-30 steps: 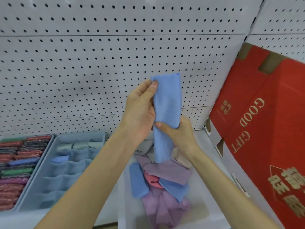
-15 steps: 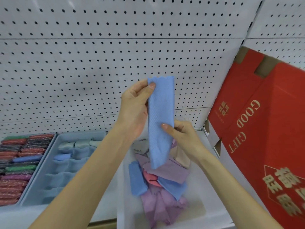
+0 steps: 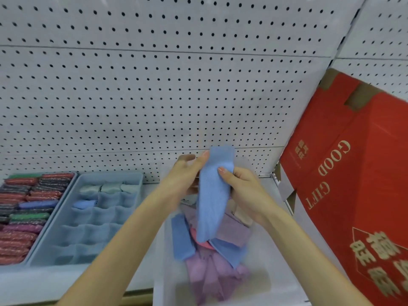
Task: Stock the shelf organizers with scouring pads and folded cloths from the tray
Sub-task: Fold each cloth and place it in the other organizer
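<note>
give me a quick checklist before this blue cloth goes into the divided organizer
1. Blue cloth held by both the left hand and right hand: ok.
2. Cloth folded small enough for a cell: not ok, it hangs as a long strip.
3. Free cells in the divided organizer: ok, most look empty; only the back row and one blue piece are filled.
4. Path from the tray left to the organizer: ok, nothing stands between.
5. Cloth clear of the pile below: cannot tell, its lower end overlaps the pile.

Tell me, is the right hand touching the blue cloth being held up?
Touching. The head view shows the right hand with its thumb pressed on the blue cloth.
</note>
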